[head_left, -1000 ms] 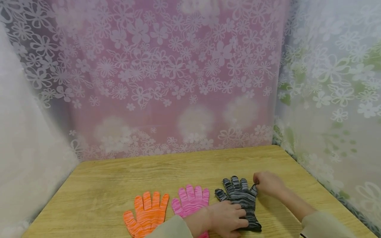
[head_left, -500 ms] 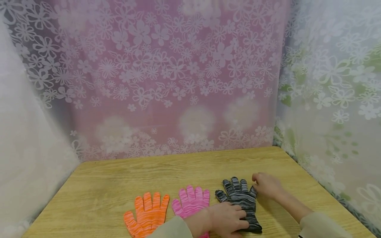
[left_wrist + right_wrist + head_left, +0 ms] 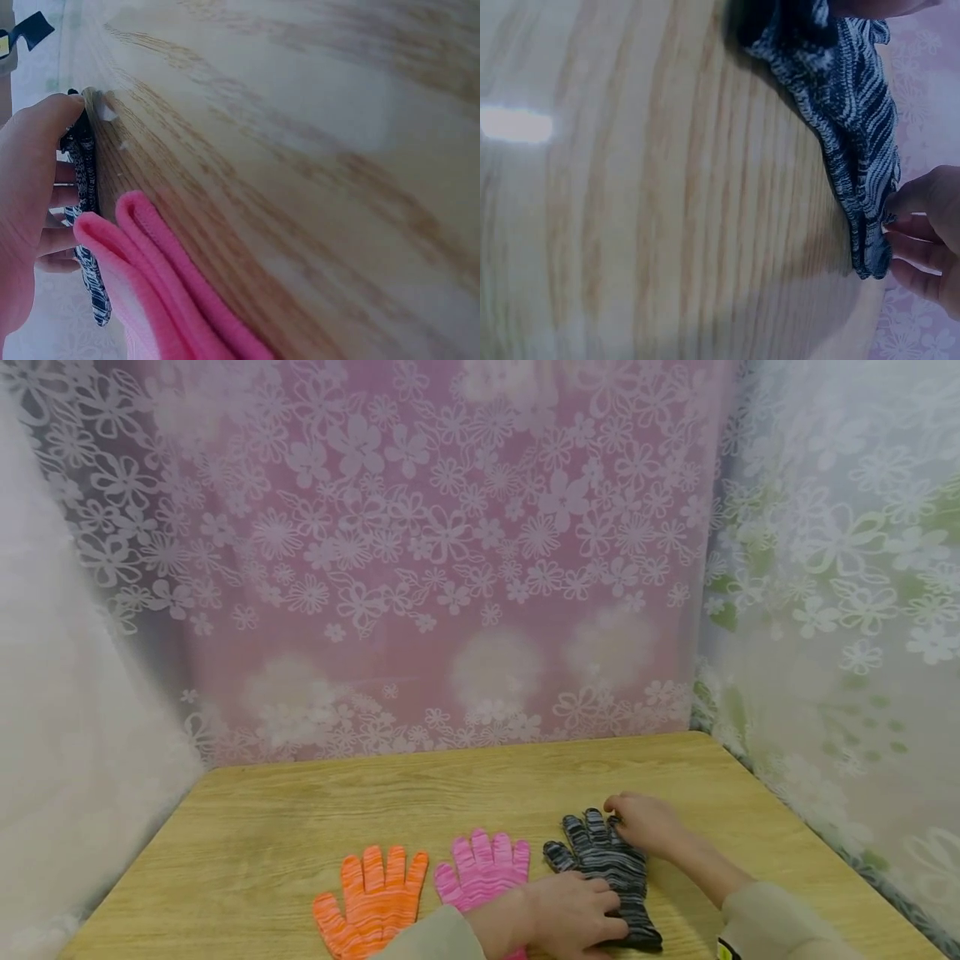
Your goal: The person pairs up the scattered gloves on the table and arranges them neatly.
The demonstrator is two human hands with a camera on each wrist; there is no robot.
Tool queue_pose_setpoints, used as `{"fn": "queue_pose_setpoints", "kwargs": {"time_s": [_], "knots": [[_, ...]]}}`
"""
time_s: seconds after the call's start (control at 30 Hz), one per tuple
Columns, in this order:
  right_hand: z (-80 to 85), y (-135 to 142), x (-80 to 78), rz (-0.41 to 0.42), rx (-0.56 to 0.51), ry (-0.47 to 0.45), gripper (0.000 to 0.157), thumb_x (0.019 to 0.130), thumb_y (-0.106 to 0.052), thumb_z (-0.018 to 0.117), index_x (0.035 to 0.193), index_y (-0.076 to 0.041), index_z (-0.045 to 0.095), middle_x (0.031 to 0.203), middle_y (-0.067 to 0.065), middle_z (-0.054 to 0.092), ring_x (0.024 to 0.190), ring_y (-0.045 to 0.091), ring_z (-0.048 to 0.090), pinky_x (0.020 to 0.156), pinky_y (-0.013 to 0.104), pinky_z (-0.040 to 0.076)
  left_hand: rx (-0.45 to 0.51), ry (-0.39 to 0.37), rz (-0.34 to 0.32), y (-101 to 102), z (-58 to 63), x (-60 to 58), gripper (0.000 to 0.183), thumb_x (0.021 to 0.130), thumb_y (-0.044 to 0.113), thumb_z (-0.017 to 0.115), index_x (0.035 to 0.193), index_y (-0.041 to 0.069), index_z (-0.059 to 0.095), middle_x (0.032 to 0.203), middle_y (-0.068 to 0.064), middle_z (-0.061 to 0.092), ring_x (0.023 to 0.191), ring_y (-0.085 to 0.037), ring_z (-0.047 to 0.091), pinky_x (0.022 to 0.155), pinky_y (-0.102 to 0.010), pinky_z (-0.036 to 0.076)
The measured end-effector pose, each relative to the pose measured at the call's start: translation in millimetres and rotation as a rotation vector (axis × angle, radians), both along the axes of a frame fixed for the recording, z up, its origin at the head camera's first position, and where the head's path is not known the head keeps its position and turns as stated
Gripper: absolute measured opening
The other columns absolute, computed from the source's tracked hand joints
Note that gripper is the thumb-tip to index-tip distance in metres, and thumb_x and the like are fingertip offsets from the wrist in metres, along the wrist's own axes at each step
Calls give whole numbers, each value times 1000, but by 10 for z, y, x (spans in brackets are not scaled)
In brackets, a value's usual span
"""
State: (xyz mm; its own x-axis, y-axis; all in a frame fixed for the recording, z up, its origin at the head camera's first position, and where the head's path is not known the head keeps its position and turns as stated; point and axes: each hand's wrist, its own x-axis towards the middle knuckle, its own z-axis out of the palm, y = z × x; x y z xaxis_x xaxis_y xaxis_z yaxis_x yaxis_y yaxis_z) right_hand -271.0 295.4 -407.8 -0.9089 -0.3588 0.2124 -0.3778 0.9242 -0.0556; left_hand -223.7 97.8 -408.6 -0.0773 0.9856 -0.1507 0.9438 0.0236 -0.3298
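Observation:
A black-and-grey striped knit glove [image 3: 611, 868] lies on the table with its fingers pointing away, right of the other gloves. My left hand [image 3: 573, 910] rests across its lower palm and cuff, fingers spread and relaxed. At the glove's far end, my right hand [image 3: 641, 822] pinches a fingertip on the right side with curled fingers and thumb, partly covering that side. The right wrist view shows this thumb and fingers [image 3: 922, 262] at the glove's tip. A pink glove [image 3: 480, 868] lies to the left, its lower part hidden under my left forearm.
An orange glove [image 3: 382, 893] lies flat further left, its bottom cut off by a sleeve and the frame edge. The wood-grain table [image 3: 337, 802] ends at a pink floral curtain [image 3: 450, 610] behind. Pale sheets [image 3: 832, 635] hang at both sides.
My right hand has let go of the glove's outermost right finger and moved left to the neighbouring finger. The left hand stays in place on the glove.

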Motion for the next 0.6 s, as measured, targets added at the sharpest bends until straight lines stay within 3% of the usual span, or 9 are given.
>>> {"fn": "queue_pose_setpoints", "kwargs": {"time_s": [0.2, 0.6], "knots": [[-25, 14, -43, -11, -22, 48, 12, 79, 2, 61, 79, -9, 67, 76, 3, 59, 69, 21, 59, 58, 34, 48, -31, -13, 32, 13, -2, 4, 37, 94, 51, 39, 124, 31, 52, 109, 14, 49, 101, -1, 43, 86, -14, 36], [-55, 51, -119, -37, 5, 26, 11, 78, 0, 62, 83, -9, 67, 80, 5, 63, 72, 24, 61, 59, 37, 49, -73, -37, 64, 31, 24, -7, 38, 95, 51, 38, 127, 32, 49, 115, 15, 46, 105, 1, 41, 89, -15, 35]]}}
